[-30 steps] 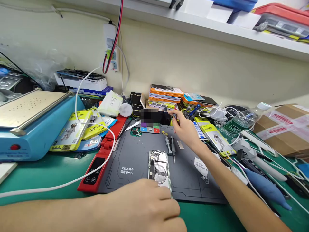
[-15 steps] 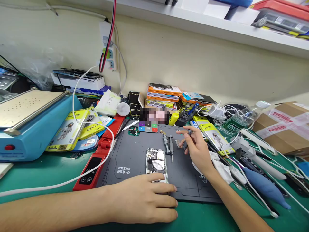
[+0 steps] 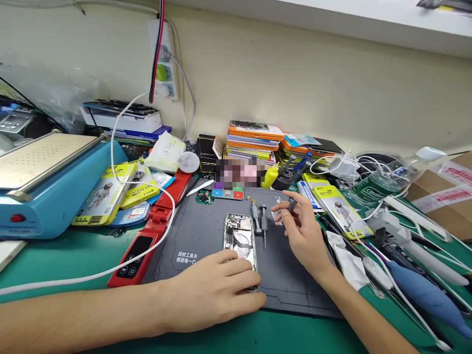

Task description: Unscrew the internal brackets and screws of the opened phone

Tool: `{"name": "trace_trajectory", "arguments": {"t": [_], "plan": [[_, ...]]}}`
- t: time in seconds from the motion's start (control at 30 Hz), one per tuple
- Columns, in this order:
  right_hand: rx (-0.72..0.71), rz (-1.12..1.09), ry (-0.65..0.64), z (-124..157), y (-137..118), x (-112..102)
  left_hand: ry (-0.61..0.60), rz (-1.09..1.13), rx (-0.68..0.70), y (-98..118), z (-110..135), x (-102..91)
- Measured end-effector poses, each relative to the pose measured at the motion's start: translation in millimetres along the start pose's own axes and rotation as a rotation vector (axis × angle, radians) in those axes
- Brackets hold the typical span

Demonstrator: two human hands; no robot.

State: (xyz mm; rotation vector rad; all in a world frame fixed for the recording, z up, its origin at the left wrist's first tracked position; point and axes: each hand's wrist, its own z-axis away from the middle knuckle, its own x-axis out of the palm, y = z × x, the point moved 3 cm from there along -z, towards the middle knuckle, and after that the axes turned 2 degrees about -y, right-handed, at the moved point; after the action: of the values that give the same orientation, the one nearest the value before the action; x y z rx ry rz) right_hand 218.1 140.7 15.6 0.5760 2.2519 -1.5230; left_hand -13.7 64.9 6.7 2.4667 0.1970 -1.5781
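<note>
The opened phone (image 3: 244,240) lies flat on the dark mat (image 3: 285,282), its inner parts facing up, its long axis running from the person toward the wall with the far end leaning slightly left. The left hand (image 3: 217,285) is the nearer one: it comes in from the left, palm down, fingers loosely spread and extended across the phone's lower part, appearing to rest on it, so that the far half stays uncovered. The right hand (image 3: 302,233) stands apart from the phone, off its right side, with thumb and fingers closed around a dark tool (image 3: 292,203) whose tip cannot be made out. From those fingers the phone lies to the left and somewhat nearer the person; this sideways gap seems the relation that counts most. Within it, two screwdrivers (image 3: 264,221) lie side by side on the mat, close to the phone's upper right edge. Beyond the phone's far end sits a coloured tray (image 3: 238,193); the green desk (image 3: 287,332) shows along the mat's near edge.
</note>
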Motion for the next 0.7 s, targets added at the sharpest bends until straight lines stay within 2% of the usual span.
{"name": "trace_trajectory", "arguments": {"t": [0.13, 0.3, 0.47, 0.57, 0.7], "plan": [[-0.037, 0.036, -0.009, 5, 4, -1, -0.001, 0.014, -0.105, -4, 1, 3.5], [-0.100, 0.035, 0.029, 8, -1, 0, -0.015, -0.023, -0.140, -3, 1, 3.1], [0.023, -0.079, 0.030, 5, -4, -2, -0.010, -0.043, -0.136, -1, 0, 2.3], [0.088, 0.018, -0.002, 2, 1, -2, -0.030, -0.059, -0.118, 0, 0, 1.5], [0.102, 0.184, -0.059, 0, 6, 1, -0.055, -0.058, -0.112, -2, 1, 2.2]]}}
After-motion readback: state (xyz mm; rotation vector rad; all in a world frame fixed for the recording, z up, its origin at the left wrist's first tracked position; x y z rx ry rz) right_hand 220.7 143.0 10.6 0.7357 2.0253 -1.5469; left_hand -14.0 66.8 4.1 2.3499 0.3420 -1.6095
